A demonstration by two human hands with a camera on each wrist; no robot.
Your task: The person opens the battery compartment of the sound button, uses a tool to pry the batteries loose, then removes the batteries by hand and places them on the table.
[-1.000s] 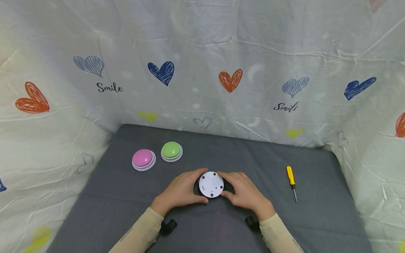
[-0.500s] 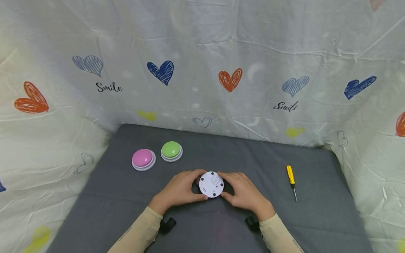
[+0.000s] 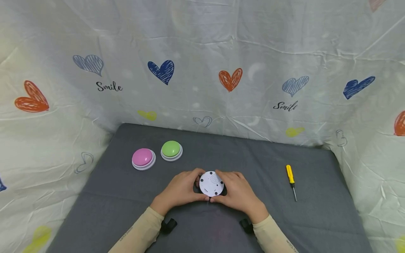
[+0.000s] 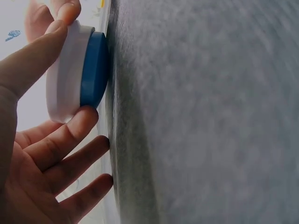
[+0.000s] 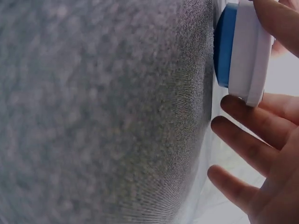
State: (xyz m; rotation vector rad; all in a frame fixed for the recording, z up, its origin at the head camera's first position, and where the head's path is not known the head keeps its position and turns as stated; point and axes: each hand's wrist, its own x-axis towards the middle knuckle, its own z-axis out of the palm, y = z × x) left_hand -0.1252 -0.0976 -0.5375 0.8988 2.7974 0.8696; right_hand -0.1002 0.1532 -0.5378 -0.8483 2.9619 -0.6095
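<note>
A round white push-button buzzer (image 3: 211, 183) stands upside down between both hands, its underside with speaker holes and dark feet facing up. Its blue dome (image 4: 95, 70) points down at the grey cloth in the left wrist view. My left hand (image 3: 178, 188) holds the left side, thumb on the near edge and fingers behind. On the other side, my right hand (image 3: 239, 191) grips the rim, its thumb tip almost meeting the left thumb. In the right wrist view the fingers (image 5: 252, 119) touch the white base, the lower ones spread.
A pink-domed buzzer (image 3: 143, 159) and a green-domed one (image 3: 171, 150) stand at the back left. At the right lies a screwdriver (image 3: 290, 178) with a yellow handle. Grey cloth (image 3: 202, 228) covers the table, and a white printed curtain (image 3: 196, 52) hangs behind it.
The buzzer has turned counterclockwise in the head view, its feet shifting round. My right hand has moved slightly left, its thumb sliding along the near edge toward the left thumb.
</note>
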